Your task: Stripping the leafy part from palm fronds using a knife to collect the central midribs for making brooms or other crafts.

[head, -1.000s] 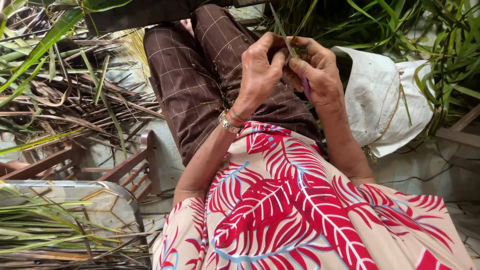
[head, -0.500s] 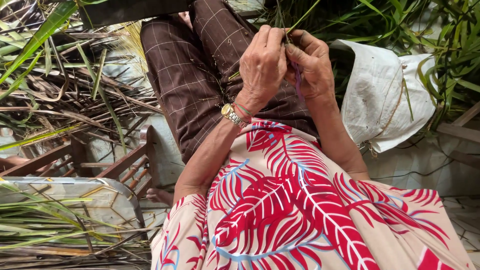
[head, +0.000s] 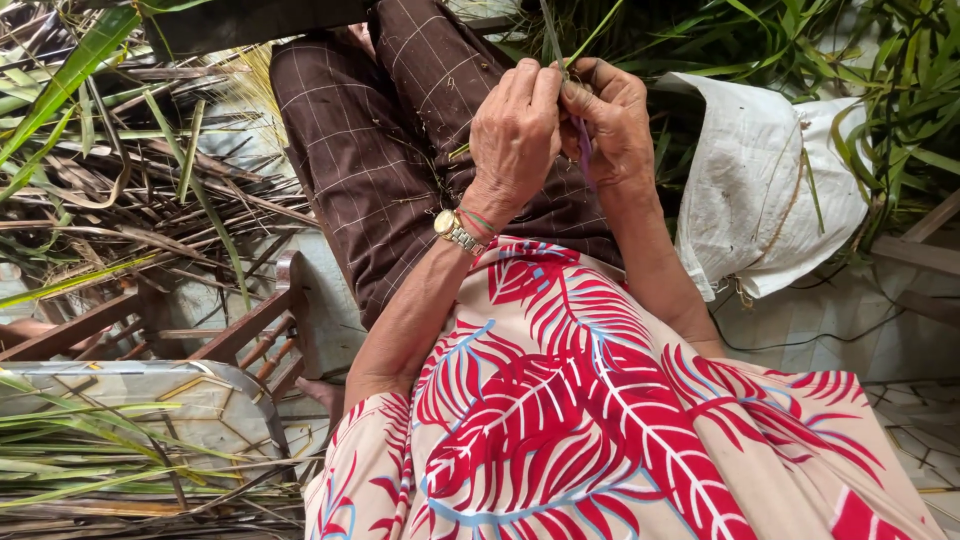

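My left hand (head: 516, 130) and my right hand (head: 612, 118) meet above my lap, over brown checked trousers (head: 370, 150). Both pinch a thin green leaf strip (head: 553, 35) that rises from between the fingertips. A purple strand (head: 584, 150) runs along the inside of my right palm. My left wrist carries a metal watch (head: 455, 232) and thin coloured bands. The part of the strip inside the fingers is hidden. My shirt has a red leaf print (head: 600, 400).
Dry and green palm leaves (head: 110, 170) lie heaped at the left. A white sack (head: 770, 190) rests at the right against green fronds (head: 900, 90). A low wooden stool (head: 240, 330) and a metal-topped surface (head: 150, 400) with cut leaves stand at the lower left.
Both hands have stayed together on the strip, with the fingers shifting slightly. The view has drifted a little, so the hands sit slightly higher in the frame.
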